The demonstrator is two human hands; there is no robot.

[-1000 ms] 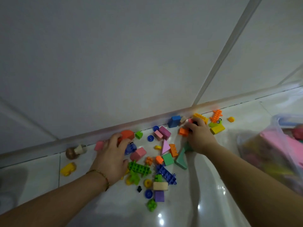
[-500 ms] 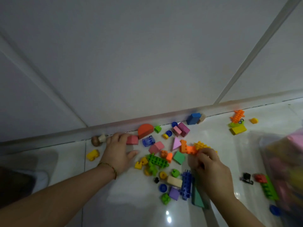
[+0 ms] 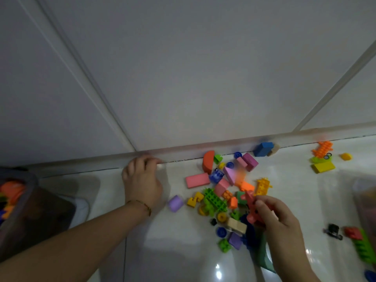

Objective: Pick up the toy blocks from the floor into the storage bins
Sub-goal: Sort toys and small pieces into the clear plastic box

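Many colourful toy blocks lie on the white tiled floor by the wall: a pink block (image 3: 197, 180), an orange half-round (image 3: 208, 162), a blue block (image 3: 263, 149), a green studded plate (image 3: 214, 200), a lilac piece (image 3: 175, 203). My left hand (image 3: 142, 182) is at the skirting, fingers curled over a small pale toy piece (image 3: 160, 166) that is mostly hidden. Over the near side of the pile, my right hand (image 3: 280, 220) pinches a coral-red plastic piece (image 3: 251, 210). A storage bin (image 3: 30, 216) holding blocks stands at the left edge.
A second, translucent bin (image 3: 366, 200) shows blurred at the right edge. Near it lie a black toy (image 3: 332, 231), a red brick (image 3: 353, 233) and a green plate (image 3: 366, 250). A yellow block (image 3: 323, 166) and an orange piece (image 3: 323, 148) sit far right by the wall.
My left hand let go of the pink block and moved left to the skirting. My right hand drew back toward me and now pinches a coral-red piece. The view swung left, showing the left bin.
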